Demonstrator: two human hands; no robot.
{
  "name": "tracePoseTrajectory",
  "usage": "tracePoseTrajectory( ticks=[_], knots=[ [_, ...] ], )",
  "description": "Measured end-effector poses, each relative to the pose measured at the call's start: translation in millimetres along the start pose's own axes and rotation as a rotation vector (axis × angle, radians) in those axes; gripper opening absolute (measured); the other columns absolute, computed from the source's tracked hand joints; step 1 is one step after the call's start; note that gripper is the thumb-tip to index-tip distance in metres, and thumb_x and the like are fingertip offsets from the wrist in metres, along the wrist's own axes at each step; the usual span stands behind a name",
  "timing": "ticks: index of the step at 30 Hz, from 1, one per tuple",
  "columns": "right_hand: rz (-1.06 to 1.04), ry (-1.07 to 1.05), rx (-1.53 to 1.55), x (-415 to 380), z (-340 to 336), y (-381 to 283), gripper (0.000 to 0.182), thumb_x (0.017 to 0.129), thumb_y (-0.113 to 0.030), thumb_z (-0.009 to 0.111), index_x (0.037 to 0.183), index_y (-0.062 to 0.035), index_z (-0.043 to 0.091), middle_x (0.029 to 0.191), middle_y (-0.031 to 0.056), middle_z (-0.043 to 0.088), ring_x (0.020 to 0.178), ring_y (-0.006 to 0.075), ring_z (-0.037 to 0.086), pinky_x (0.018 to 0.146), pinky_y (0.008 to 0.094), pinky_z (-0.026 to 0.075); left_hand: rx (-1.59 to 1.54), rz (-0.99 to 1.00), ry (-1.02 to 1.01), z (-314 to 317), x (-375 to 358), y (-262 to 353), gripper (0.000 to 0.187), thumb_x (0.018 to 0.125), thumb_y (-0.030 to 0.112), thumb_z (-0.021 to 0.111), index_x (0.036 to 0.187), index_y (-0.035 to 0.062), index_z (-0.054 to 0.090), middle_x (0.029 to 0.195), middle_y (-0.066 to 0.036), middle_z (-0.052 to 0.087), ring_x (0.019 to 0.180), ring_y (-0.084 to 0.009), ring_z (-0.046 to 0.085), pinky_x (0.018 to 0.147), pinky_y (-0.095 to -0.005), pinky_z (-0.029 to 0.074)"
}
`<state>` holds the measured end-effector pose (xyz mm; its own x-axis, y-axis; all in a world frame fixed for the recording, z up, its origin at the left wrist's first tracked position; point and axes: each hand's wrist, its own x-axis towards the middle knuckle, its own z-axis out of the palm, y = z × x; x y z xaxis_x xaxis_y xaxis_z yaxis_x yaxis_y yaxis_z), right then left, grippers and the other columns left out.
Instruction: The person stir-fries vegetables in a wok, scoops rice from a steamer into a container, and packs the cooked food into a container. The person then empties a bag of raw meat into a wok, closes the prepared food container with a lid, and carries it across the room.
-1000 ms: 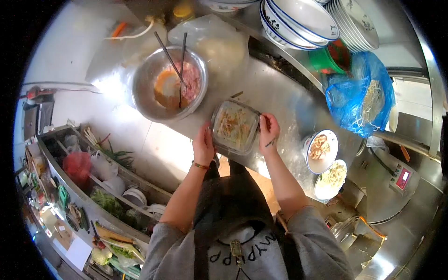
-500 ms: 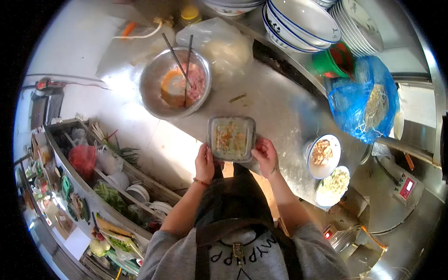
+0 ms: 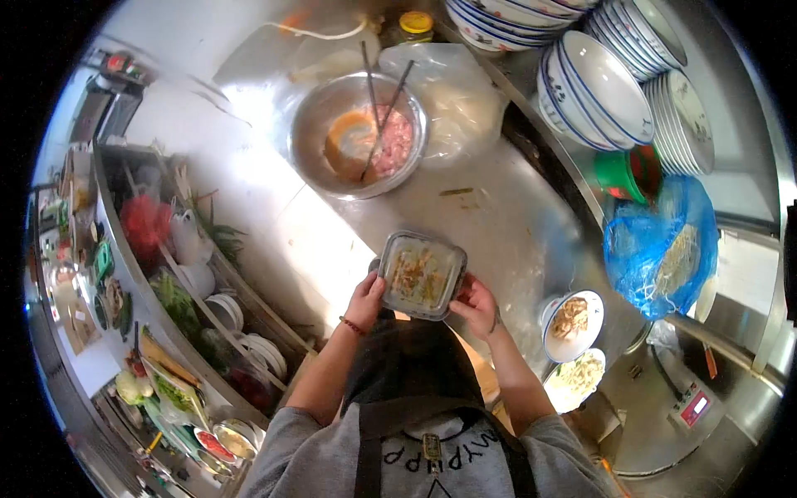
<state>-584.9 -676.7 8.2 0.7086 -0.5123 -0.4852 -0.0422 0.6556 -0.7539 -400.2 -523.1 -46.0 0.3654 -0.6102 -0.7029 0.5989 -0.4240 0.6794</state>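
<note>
A square clear container with a dark rim and greenish-orange food inside is held in front of my body, tilted slightly. My left hand is closed on its left side. On its lower right side, my right hand grips the edge. Beyond the container, on the metal table, stands a steel bowl with pink minced meat, an orange-brown mixture and two dark chopsticks.
Plastic bags lie beside the steel bowl. Stacked bowls, a green container and a blue bag line the right. Two bowls of food sit at right. Shelves with vegetables and dishes stand left.
The view has shifted, so the table and bowls appear further right. The container is now more tilted, its right side lower, with both hands still on it.
</note>
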Motion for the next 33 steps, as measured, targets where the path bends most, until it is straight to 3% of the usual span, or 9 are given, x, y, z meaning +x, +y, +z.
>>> tracePoseTrajectory(
  ticks=[4, 8, 11, 13, 18, 21, 25, 30, 33],
  knots=[
    [0.141, -0.044, -0.110, 0.7, 26.2, -19.9, 0.064, 0.069, 0.004, 0.059, 0.127, 0.0001, 0.030, 0.115, 0.0085, 0.047, 0.105, 0.0194, 0.047, 0.091, 0.0317, 0.036, -0.508, -0.078, -0.084, -5.3, -19.2, 1.2, 0.044, 0.088, 0.023, 0.047, 0.123, -0.0019, 0.037, 0.111, -0.009, 0.051, 0.102, -0.0177, 0.048, 0.086, -0.0300, 0.041],
    [0.198, -0.237, -0.146, 8.5, 56.2, -39.1, 0.069, 0.064, -0.001, 0.067, 0.124, 0.0001, 0.033, 0.115, 0.0087, 0.047, 0.106, 0.0208, 0.047, 0.089, 0.0326, 0.038, -0.714, 0.101, -0.288, -30.7, -42.9, 8.9, 0.037, 0.087, 0.019, 0.047, 0.119, 0.0005, 0.041, 0.109, -0.009, 0.053, 0.099, -0.0176, 0.051, 0.085, -0.0305, 0.042],
    [0.268, -0.304, -0.138, 23.3, 99.7, -51.2, 0.065, 0.063, -0.005, 0.069, 0.120, 0.0006, 0.039, 0.113, 0.0093, 0.049, 0.104, 0.0211, 0.048, 0.088, 0.0329, 0.039, -0.752, 0.262, -0.204, -58.3, -69.1, 18.4, 0.044, 0.086, 0.018, 0.049, 0.125, 0.0016, 0.035, 0.114, -0.007, 0.051, 0.103, -0.0159, 0.049, 0.089, -0.0296, 0.040],
    [0.109, -0.493, -0.321, 43.0, 131.9, -55.2, 0.060, 0.063, -0.010, 0.071, 0.115, 0.0021, 0.044, 0.109, 0.0099, 0.053, 0.101, 0.0218, 0.051, 0.087, 0.0332, 0.039, -0.705, 0.367, -0.217, -90.0, -86.7, 35.0, 0.048, 0.087, 0.018, 0.048, 0.128, 0.0016, 0.030, 0.119, -0.008, 0.047, 0.107, -0.0157, 0.046, 0.091, -0.0297, 0.037],
    [0.225, -0.571, -0.508, 92.7, 250.8, -37.0, 0.054, 0.065, -0.013, 0.070, 0.110, 0.0052, 0.048, 0.105, 0.0097, 0.055, 0.097, 0.0206, 0.053, 0.085, 0.0319, 0.041, -0.846, 0.444, -0.002, -189.3, -142.8, 96.5, 0.048, 0.089, 0.019, 0.044, 0.129, -0.0009, 0.028, 0.122, -0.009, 0.044, 0.111, -0.0156, 0.042, 0.095, -0.0314, 0.034],
    [0.123, -0.785, -0.600, 135.5, 334.9, -12.3, 0.048, 0.067, -0.012, 0.068, 0.107, 0.0066, 0.049, 0.102, 0.0094, 0.056, 0.093, 0.0169, 0.053, 0.083, 0.0295, 0.041, -0.848, 0.771, -0.075, -259.9, -161.5, 137.2, 0.051, 0.087, 0.019, 0.048, 0.130, 0.0006, 0.026, 0.119, -0.010, 0.046, 0.111, -0.0187, 0.044, 0.092, -0.0336, 0.037],
    [0.075, -0.878, -0.632, 184.6, 452.3, 16.9, 0.044, 0.070, -0.010, 0.065, 0.108, 0.0066, 0.048, 0.099, 0.0081, 0.056, 0.089, 0.0141, 0.052, 0.078, 0.0261, 0.042, -0.974, 0.703, 0.045, -367.1, -178.6, 178.8, 0.049, 0.084, 0.016, 0.053, 0.126, 0.0001, 0.032, 0.114, -0.011, 0.050, 0.102, -0.0201, 0.051, 0.087, -0.0345, 0.043],
    [0.292, -1.090, -0.496, 216.5, 631.1, 14.0, 0.043, 0.073, -0.012, 0.063, 0.110, 0.0035, 0.046, 0.098, 0.0045, 0.053, 0.089, 0.0110, 0.050, 0.076, 0.0238, 0.041, -1.041, 0.825, 0.174, -471.2, -197.9, 224.0, 0.052, 0.083, 0.035, 0.053, 0.118, -0.0019, 0.041, 0.110, -0.013, 0.052, 0.097, -0.0210, 0.054, 0.086, -0.0351, 0.043],
    [0.171, -1.139, -0.606, 240.7, 711.6, 18.7, 0.038, 0.076, -0.011, 0.060, 0.109, 0.0025, 0.046, 0.099, 0.0042, 0.053, 0.090, 0.0107, 0.049, 0.077, 0.0242, 0.041, -1.108, 0.855, 0.358, -515.5, -194.2, 247.6, 0.055, 0.083, 0.038, 0.052, 0.119, -0.0014, 0.040, 0.115, -0.012, 0.050, 0.104, -0.0224, 0.050, 0.090, -0.0370, 0.040]
  ],
)
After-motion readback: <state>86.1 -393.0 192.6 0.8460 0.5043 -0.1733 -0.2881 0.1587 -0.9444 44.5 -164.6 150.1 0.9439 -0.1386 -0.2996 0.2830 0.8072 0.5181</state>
